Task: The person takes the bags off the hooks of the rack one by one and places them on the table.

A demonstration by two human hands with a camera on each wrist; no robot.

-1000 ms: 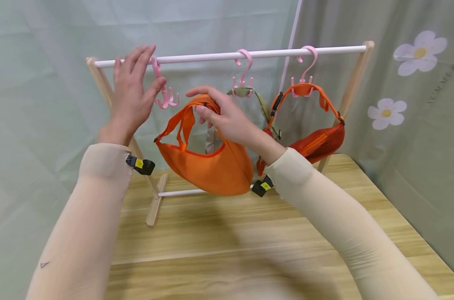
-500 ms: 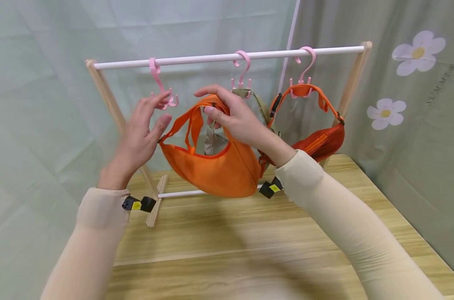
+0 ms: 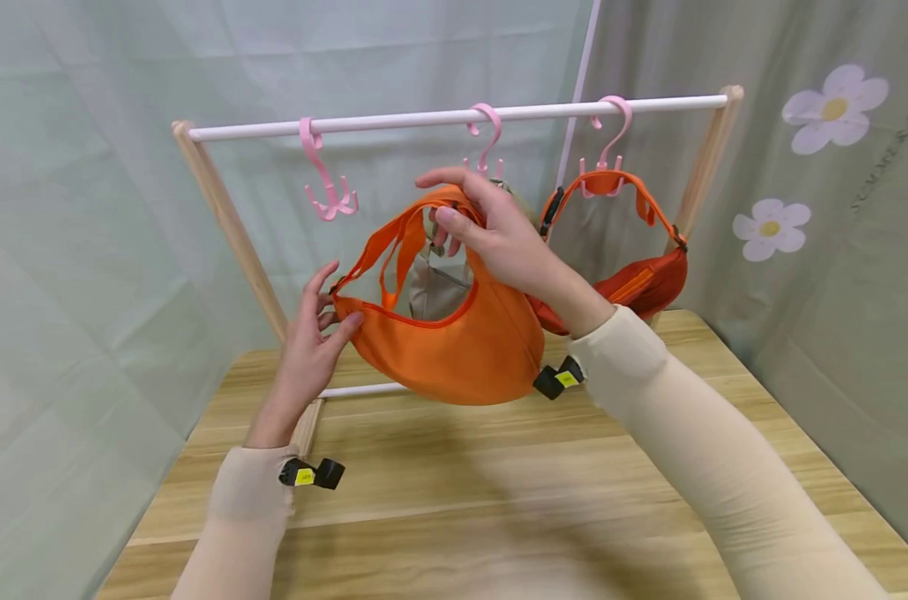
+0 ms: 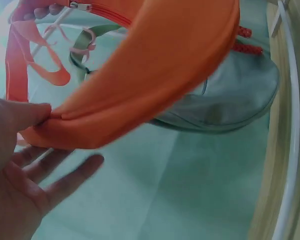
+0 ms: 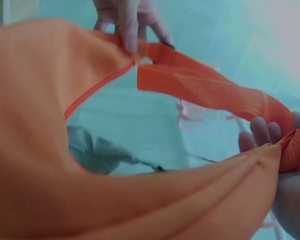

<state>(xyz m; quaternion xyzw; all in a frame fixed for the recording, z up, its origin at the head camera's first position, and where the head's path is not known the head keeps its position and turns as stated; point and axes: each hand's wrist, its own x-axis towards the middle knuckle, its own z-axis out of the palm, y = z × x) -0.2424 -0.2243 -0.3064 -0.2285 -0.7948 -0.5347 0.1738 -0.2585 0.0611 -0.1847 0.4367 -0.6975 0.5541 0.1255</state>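
An orange crescent-shaped shoulder bag (image 3: 454,358) is held up in front of the rack, its strap (image 3: 393,233) looped at the top. My right hand (image 3: 506,237) grips the strap where it meets the bag's upper right end. At the bag's left corner my left hand (image 3: 311,342) pinches the fabric between thumb and fingers, near the black buckle; the left wrist view shows the thumb on top of the orange cloth (image 4: 125,95) and fingers beneath. Above the left hand, a pink hook hanger (image 3: 329,187) hangs from the bar with nothing on it.
A white bar (image 3: 408,121) on wooden posts carries two more pink hangers (image 3: 491,137). From the right one hangs a red-orange bag (image 3: 649,275); behind the held bag is a grey-green bag (image 3: 434,287). The wooden table (image 3: 423,500) lies below, with curtains around.
My left hand has come down from the bar and the left pink hanger to the bag's left corner, which it now pinches. The right hand and bag have shifted slightly right.
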